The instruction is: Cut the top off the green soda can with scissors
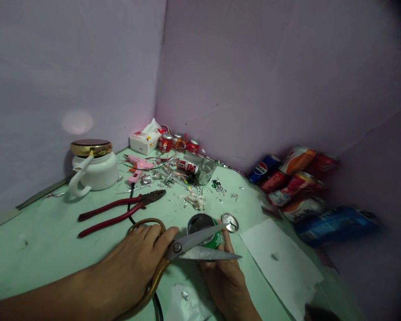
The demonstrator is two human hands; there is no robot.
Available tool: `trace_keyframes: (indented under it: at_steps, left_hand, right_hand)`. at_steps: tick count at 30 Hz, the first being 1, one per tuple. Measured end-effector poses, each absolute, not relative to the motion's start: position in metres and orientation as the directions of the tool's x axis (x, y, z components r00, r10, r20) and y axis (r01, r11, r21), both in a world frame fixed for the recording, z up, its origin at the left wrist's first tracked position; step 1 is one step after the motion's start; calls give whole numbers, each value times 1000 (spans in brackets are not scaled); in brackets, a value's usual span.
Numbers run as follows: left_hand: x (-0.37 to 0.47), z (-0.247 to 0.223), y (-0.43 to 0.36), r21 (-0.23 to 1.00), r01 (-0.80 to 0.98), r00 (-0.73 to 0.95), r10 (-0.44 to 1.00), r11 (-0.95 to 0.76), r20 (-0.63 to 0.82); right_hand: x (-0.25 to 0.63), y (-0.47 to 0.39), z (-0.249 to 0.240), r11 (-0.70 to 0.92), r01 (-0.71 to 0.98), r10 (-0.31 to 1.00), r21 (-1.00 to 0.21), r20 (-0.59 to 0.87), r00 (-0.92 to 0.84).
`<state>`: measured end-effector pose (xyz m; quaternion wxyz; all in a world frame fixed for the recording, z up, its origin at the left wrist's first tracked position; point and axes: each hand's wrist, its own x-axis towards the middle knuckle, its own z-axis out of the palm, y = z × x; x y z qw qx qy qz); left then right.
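Note:
My left hand is closed around the brass-coloured handles of a large pair of scissors. The blades stand apart and point to the right, in front of a green can. My right hand grips that can from below and the right; its top is cut off and the opening faces me. Whether a blade touches the can I cannot tell. Just beyond the right fingertips lies a round can lid. Pliers with red handles rest on the table, beyond my left hand.
A pink glue gun, a cut clear-silver can and metal scraps cover the back. At left stands a white pot. A tissue box sits in the corner. Stacked cans and white paper are at right.

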<state>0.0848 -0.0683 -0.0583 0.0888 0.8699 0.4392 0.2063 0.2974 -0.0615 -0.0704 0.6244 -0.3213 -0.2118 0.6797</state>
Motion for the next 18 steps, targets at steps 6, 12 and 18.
trace_keyframes:
  at_steps: [6,12,18]
  left_hand:
    - [84,-50,-69,385,714,547,809,-585,214]
    - [86,-40,-70,482,594,573,759,-644,309]
    - [73,-44,-58,521,674,291,836,-524,465]
  right_hand:
    - [298,-62,-70,-132,-708,986,-694,-165,-23]
    - [297,-64,-65,-140,-694,986,-706,-164,-32]
    - [310,-52,-62,-120,-741,985,-661,-171,-7]
